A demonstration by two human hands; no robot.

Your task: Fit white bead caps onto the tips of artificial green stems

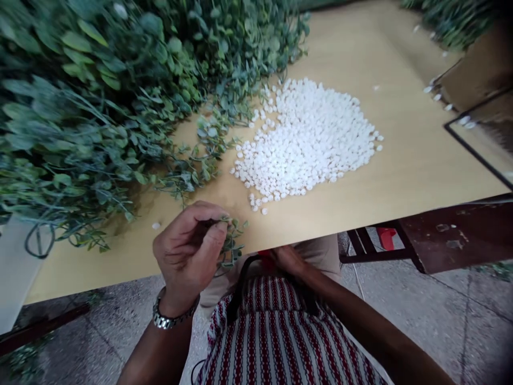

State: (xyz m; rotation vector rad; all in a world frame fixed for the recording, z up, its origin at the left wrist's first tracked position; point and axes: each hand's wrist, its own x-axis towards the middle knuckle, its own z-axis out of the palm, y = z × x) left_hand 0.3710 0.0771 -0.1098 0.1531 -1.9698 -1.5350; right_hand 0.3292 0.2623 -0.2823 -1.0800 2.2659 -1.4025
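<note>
Sprig of small green leaves (231,250) is in our left hand (190,248), thumb and forefinger closed on it, no gap. It spreads just right of those fingertips, partly past the near edge of the pale tan flat tabletop (404,160). Silver metal link watch (165,321) on that wrist. Heap of small round white pieces (308,139) sits beyond the left fingers and to the right, apart from them. One stray white piece (156,225) lies left of them. Big pile of green leafy stems (140,80) is beyond and left. Our right hand (288,259) is right of the left fingers, low by the tabletop edge, beside some red material (266,259); we can't tell its finger state.
</note>
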